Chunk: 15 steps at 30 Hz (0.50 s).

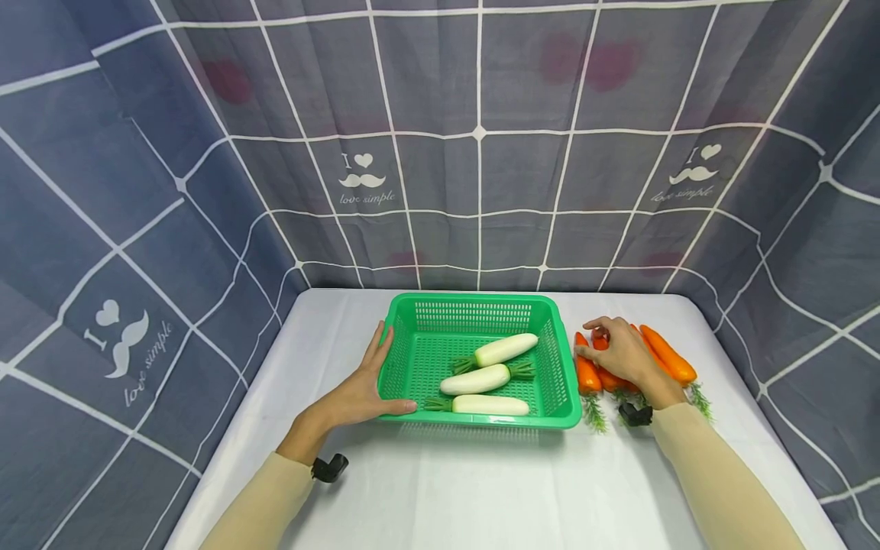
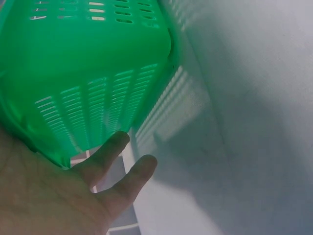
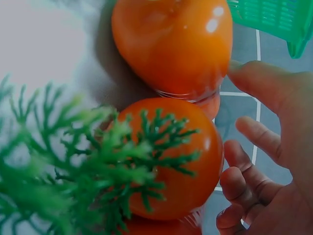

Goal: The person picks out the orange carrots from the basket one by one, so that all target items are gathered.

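A green plastic basket (image 1: 565, 382) holds three white radishes (image 1: 491, 405) with green leaf tufts. At its left end, my left hand (image 1: 357, 393) rests against the rim, thumb across the front left corner, other fingers straight along the outside. My right hand (image 1: 624, 355) is over a row of orange carrots (image 1: 667, 355) right of the basket. Its thumb (image 3: 259, 81) touches the leftmost carrot (image 3: 173, 44); the other fingers are loosely bent near the carrots' tips, with nothing clearly gripped. The hand hides part of the middle carrots. Green fronds (image 3: 98, 161) stick out from the carrots' near ends.
A white cloth (image 1: 467, 489) covers the table. Grey checked curtains (image 1: 440, 176) stand behind it and on both sides. A small black wrist camera (image 1: 330, 467) is strapped at the left wrist, another (image 1: 635, 414) at the right.
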Available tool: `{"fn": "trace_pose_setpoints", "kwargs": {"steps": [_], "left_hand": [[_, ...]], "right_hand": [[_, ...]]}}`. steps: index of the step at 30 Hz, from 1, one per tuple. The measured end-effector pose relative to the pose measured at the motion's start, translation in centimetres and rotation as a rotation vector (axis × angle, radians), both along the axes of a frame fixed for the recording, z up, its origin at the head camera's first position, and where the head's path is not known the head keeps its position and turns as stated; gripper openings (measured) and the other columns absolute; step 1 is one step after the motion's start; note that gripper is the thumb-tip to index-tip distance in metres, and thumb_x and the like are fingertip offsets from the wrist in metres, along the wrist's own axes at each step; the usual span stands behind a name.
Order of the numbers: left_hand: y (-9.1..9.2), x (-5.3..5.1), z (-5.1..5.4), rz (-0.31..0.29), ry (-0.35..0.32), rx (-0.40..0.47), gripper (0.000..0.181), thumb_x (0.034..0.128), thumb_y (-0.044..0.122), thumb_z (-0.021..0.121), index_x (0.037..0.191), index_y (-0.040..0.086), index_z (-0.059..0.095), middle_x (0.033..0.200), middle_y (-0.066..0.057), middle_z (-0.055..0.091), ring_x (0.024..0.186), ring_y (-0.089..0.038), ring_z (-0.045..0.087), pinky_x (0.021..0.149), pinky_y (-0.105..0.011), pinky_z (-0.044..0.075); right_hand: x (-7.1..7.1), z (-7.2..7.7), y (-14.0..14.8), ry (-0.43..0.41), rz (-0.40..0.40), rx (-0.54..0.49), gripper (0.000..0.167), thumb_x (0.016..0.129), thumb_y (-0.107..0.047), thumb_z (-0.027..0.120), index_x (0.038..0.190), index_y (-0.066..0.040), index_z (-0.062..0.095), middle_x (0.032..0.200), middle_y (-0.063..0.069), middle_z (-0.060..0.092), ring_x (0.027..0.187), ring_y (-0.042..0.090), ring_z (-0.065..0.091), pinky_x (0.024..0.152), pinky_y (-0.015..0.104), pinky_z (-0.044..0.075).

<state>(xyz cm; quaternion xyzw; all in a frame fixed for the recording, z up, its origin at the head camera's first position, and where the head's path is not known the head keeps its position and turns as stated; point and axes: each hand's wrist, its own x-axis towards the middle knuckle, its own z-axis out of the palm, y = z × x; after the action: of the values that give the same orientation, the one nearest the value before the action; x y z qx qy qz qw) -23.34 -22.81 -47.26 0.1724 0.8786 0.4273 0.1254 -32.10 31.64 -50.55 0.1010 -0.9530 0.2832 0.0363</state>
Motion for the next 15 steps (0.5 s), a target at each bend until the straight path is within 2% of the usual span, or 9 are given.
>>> {"fn": "trace_pose_setpoints", "kwargs": {"steps": [5,12,15], "left_hand": [[-0.1,0.0,0.1,0.002,0.001,0.001,0.15,0.0923,0.048,0.1,0.188,0.026,-0.013,0.193,0.008,-0.032,0.184,-0.05,-0.002,0.136,-0.082,0.033],[-0.2,0.0,0.0,-0.006,0.014,-0.004,0.151,0.0921,0.052,0.099,0.188,0.026,-0.014,0.195,0.0,-0.031,0.183,-0.051,-0.003,0.135,-0.083,0.033],[-0.1,0.0,0.1,-0.007,0.013,-0.001,0.151,0.0921,0.051,0.099,0.188,0.025,-0.014,0.195,0.001,-0.031,0.183,-0.051,-0.002,0.135,-0.083,0.033]], "right_hand": [[0.3,0.2,0.0,0.022,-0.001,0.004,0.053,0.104,-0.035,0.091,0.143,-0.002,0.076,0.123,0.027,0.075,0.115,0.046,0.067,0.106,0.066,0.051],[0.9,0.6,-0.2,0.035,-0.008,0.0,0.052,0.104,-0.034,0.091,0.143,-0.002,0.077,0.124,0.027,0.073,0.113,0.044,0.067,0.104,0.063,0.052],[1.3,1.0,-0.2,0.043,-0.006,-0.005,0.051,0.105,-0.032,0.09,0.144,-0.002,0.077,0.124,0.026,0.073,0.109,0.041,0.065,0.097,0.057,0.052]]}}
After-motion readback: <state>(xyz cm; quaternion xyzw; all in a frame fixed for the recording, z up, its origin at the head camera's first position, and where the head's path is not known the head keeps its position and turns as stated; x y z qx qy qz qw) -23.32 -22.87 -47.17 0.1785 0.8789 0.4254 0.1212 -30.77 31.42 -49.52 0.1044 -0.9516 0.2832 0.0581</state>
